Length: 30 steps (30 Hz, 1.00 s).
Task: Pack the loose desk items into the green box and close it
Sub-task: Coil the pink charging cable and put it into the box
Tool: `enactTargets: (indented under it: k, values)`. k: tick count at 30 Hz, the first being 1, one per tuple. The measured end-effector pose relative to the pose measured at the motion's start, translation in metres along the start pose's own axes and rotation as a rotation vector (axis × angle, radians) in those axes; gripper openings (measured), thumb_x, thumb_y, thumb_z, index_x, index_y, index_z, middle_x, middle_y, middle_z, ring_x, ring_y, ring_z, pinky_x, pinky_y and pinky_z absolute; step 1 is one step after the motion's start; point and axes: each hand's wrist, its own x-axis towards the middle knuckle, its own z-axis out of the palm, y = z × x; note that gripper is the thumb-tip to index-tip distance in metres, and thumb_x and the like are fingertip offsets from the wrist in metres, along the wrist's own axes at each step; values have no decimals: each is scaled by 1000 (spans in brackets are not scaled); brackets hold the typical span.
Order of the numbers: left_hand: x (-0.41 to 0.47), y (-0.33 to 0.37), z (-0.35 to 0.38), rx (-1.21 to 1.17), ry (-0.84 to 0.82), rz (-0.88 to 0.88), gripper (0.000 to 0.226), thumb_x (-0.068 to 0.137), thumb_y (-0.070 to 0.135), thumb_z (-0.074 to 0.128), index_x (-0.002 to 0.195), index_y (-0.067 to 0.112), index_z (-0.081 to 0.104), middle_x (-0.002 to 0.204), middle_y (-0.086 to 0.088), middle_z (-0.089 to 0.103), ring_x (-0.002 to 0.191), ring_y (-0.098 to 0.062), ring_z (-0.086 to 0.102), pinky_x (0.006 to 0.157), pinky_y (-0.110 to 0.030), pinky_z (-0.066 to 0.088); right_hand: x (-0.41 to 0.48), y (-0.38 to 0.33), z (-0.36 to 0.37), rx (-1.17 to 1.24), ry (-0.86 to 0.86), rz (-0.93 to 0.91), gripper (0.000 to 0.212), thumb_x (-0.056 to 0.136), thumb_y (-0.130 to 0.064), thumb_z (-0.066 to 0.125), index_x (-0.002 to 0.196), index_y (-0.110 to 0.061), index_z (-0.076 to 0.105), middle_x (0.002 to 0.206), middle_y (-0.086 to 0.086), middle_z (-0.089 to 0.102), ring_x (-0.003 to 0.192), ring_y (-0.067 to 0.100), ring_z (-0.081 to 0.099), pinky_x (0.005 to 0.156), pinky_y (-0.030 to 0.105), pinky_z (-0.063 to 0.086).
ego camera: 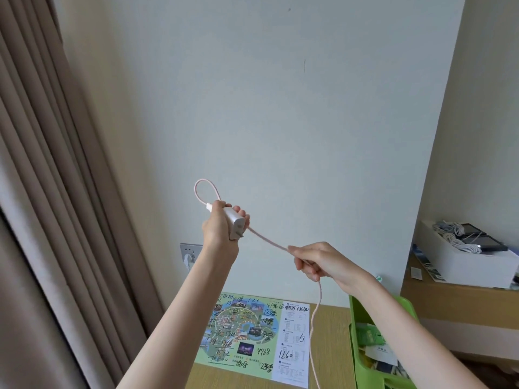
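Charger (234,219) clamped in left hand (220,226), pink cable (266,238) pinched by right hand (317,262), held above green box (365,346) on desk (328,346).

Home room, likely a bedroom or study corner. Plain pale wall (280,108) with a socket plate (190,250) low down, a white plug in it. Heavy beige curtains (42,164) hang along the left side. Wood-grain counter (331,346) carries a hand-annotated park map (252,332) and an open green box (365,346) of papers. Right, a higher wooden shelf (449,299) holds a white box (463,262) of coiled cables and small devices.
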Motion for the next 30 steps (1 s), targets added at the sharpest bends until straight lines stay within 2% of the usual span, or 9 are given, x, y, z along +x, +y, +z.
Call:
enactTargets:
  k: [3, 7, 10, 15, 19, 22, 26, 28, 30]
  values:
    - [8, 4, -10, 201, 77, 72, 14, 89, 12, 51, 76, 8, 53, 52, -4, 55, 35, -14, 50, 40, -18, 44, -3, 0, -12, -13, -13, -25, 26, 83, -37, 68, 68, -16, 65, 55, -1, 47, 48, 12, 42, 55, 19, 39]
    - [16, 4, -21, 518, 46, 189, 14, 87, 13, 51, 75, 8, 54, 45, -3, 56, 33, -14, 50, 36, -18, 40, -6, -10, -27, 13, -48, -87, 17, 80, -29, 64, 77, -13, 71, 60, 0, 51, 52, 12, 44, 57, 21, 40]
    - [16, 2, -26, 806, -47, 233, 14, 87, 14, 50, 77, 6, 54, 45, -4, 59, 33, -16, 52, 35, -20, 40, -8, -18, -35, -7, -40, -154, 18, 86, -27, 63, 85, -12, 73, 62, 0, 52, 52, 12, 45, 56, 19, 40]
    - [3, -9, -19, 1123, -325, 103, 16, 89, 18, 54, 77, 7, 54, 48, -8, 62, 35, -19, 52, 36, -19, 39, -5, -31, -23, -84, 21, -283, 22, 100, -22, 53, 97, -12, 73, 64, 4, 59, 49, 11, 46, 50, 19, 37]
    - [-9, -19, -15, 1205, -528, -5, 24, 91, 33, 57, 81, 10, 57, 61, -7, 66, 45, -19, 54, 44, -24, 39, -3, -41, -16, -145, 142, -345, 20, 100, -17, 53, 96, -7, 70, 65, 5, 65, 46, 13, 46, 45, 20, 34]
    - [-17, -23, -13, 1125, -640, -105, 36, 92, 44, 56, 82, 10, 58, 70, -12, 68, 48, -19, 57, 45, -23, 41, -1, -42, -16, -178, 266, -388, 15, 96, -15, 58, 89, -4, 64, 61, 5, 66, 42, 15, 43, 44, 17, 33]
    - [-26, -27, -8, 1056, -710, -175, 48, 96, 52, 48, 79, 9, 60, 71, -14, 67, 48, -18, 59, 44, -22, 46, 2, -40, -17, -181, 422, -401, 16, 90, -16, 66, 81, -5, 59, 54, 3, 64, 39, 13, 40, 47, 23, 38]
    - [-29, -29, -8, 1031, -724, -189, 51, 97, 54, 41, 79, 10, 59, 70, -14, 66, 49, -19, 60, 45, -22, 46, 2, -38, -19, -192, 451, -389, 17, 88, -17, 69, 78, -8, 59, 52, 2, 63, 38, 12, 39, 45, 23, 37]
    - [-31, -30, -8, 1041, -759, -178, 53, 94, 59, 43, 79, 11, 59, 71, -14, 66, 53, -20, 61, 48, -24, 47, 3, -37, -21, -212, 474, -381, 18, 86, -19, 71, 76, -11, 60, 51, 0, 63, 38, 10, 40, 44, 21, 37]
